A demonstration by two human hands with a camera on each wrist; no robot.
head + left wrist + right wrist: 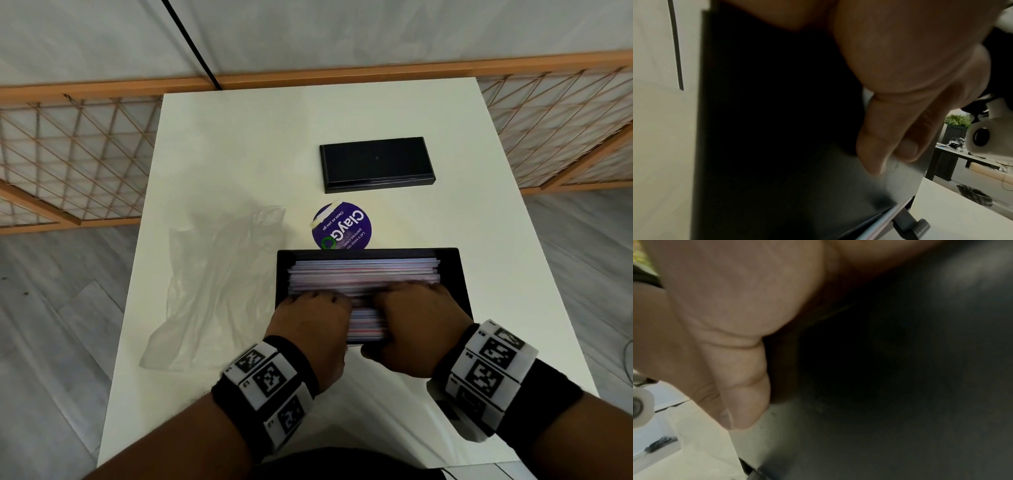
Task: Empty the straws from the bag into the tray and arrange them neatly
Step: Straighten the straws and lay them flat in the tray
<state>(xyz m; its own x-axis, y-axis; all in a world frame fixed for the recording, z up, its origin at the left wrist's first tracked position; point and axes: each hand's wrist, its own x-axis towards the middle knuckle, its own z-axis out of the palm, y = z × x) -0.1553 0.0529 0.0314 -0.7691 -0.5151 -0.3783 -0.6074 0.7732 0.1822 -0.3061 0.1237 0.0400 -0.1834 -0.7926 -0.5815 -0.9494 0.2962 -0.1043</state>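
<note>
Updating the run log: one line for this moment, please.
straws in tray | both hands: left hand, right hand on tray's near edge, fingers over straws | bag on table, appears empty

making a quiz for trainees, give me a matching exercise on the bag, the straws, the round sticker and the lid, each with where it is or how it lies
Things:
1. plastic bag
2. straws
3. round purple sticker
4. black lid

Places or states:
A. farthest from the person, alone on the white table
B. lying lengthwise in the black tray, under both hands
C. flat and crumpled, left of the tray
D. just beyond the tray's far edge

Pairs: 1-C, 2-B, 3-D, 4-A
</note>
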